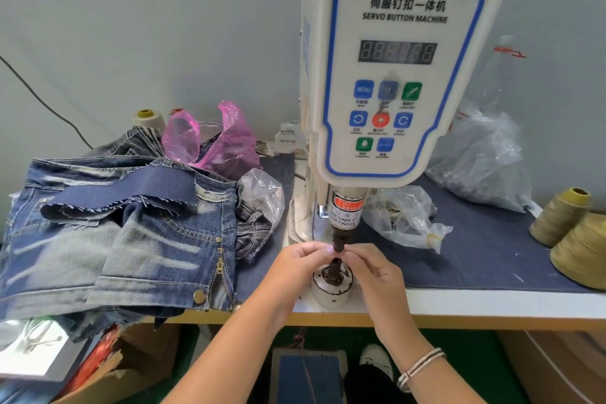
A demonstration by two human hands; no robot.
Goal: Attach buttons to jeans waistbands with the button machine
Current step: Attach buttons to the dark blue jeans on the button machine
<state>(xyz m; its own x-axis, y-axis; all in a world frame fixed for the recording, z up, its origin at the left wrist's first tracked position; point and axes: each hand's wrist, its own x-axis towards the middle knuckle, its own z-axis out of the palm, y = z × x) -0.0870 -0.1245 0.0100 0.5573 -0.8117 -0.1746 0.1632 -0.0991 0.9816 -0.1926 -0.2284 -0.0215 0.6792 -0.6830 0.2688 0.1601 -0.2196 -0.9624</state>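
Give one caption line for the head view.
Both hands meet at the button machine punch, jeans piled aside.

The tabletop (492, 303) has a white top, a yellow front edge and a dark blue cloth (475, 256) spread over it. The white machine (393, 75) stands on it, rising right behind the fingers (323, 251). A pile of jeans (124, 233) lies to the left of the fingers and hangs over the front edge. Behind the pile sit a pink bag (213, 141) and a pale spool (149, 118). Clear bags (403, 216) lie just right of the fingers. Far to the right stand two big yellow-brown spools (564, 216).
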